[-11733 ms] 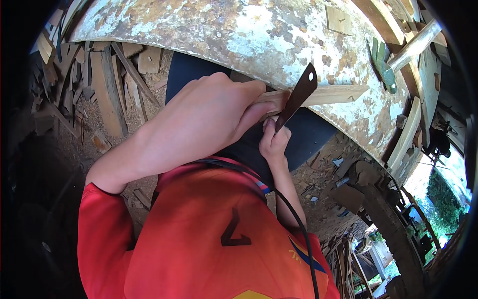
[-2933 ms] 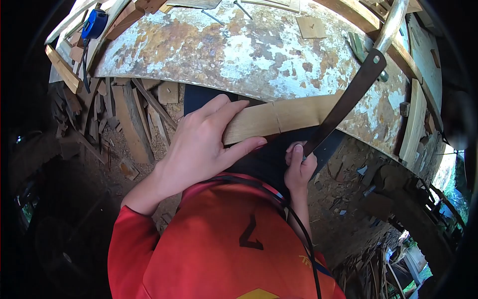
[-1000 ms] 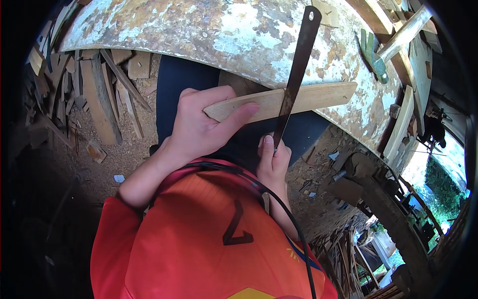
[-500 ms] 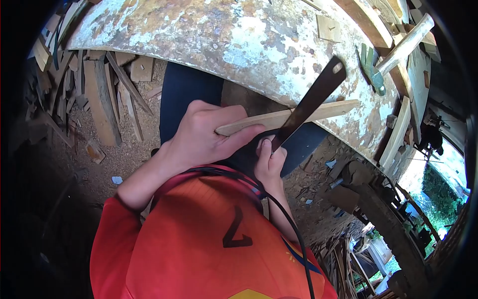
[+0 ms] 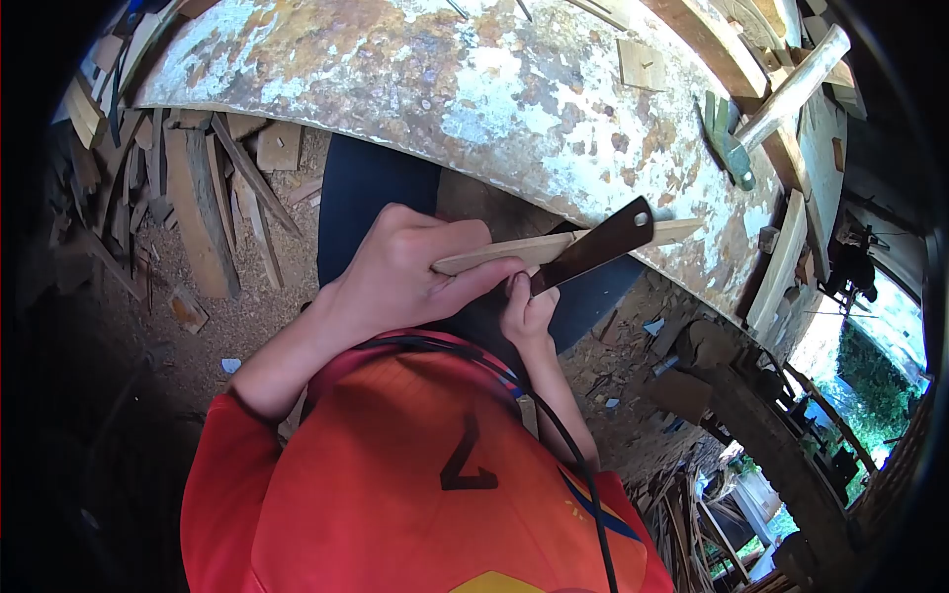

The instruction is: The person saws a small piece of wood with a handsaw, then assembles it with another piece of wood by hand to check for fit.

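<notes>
My left hand [image 5: 400, 259] is closed around the near end of a thin wooden slat [image 5: 489, 253], which points away to the right over the bench edge. My right hand [image 5: 529, 314] grips a flat dark blade [image 5: 598, 240] with a round hole near its tip. The blade crosses in front of the slat on a slant, its tip pointing up and right. A small notch or step shows on the slat's upper edge beside the blade. My fingers hide the blade's handle end, and no teeth can be made out.
The worn, paint-patched bench [image 5: 395, 89] curves ahead. A hammer [image 5: 736, 148] with a pale handle leans at its right, near wooden boards [image 5: 781, 267]. A small wood square [image 5: 643, 65] lies on top. Offcuts [image 5: 198, 208] litter the floor at left; a black cable [image 5: 568, 435] crosses my shirt.
My right hand has drawn the blade back and down, so its tip now sits close to the slat and less of it extends beyond. The left hand and slat have barely shifted.
</notes>
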Action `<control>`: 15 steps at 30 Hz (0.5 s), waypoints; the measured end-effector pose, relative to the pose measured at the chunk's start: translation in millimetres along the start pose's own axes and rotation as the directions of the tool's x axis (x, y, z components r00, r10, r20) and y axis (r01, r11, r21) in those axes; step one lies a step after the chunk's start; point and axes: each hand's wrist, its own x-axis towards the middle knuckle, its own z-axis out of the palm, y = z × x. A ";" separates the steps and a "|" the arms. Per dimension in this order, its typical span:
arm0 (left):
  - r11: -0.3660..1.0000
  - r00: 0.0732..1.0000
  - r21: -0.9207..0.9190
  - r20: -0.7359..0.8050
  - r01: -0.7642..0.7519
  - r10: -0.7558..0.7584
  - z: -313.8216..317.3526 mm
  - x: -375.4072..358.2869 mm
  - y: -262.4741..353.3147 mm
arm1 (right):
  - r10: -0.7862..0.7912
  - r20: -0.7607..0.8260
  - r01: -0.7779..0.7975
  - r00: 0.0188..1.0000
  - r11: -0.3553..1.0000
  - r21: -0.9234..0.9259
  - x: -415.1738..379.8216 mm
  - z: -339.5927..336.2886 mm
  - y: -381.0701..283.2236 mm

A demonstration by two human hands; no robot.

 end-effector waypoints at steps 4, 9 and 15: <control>1.000 0.999 -0.003 -0.032 -0.002 0.002 -1.5 1.0 5.7 | 0.075 0.043 -0.076 0.996 0.997 0.015 24.6 -9.1 -38.6; 0.999 1.000 0.027 0.005 0.028 -0.028 -9.1 5.9 7.4 | -0.015 0.013 0.015 1.000 1.000 0.018 3.9 6.6 4.6; 0.992 0.999 0.124 0.041 0.020 -0.025 -11.9 2.6 9.0 | -0.017 -0.029 0.018 0.999 1.000 0.014 13.8 4.3 -19.2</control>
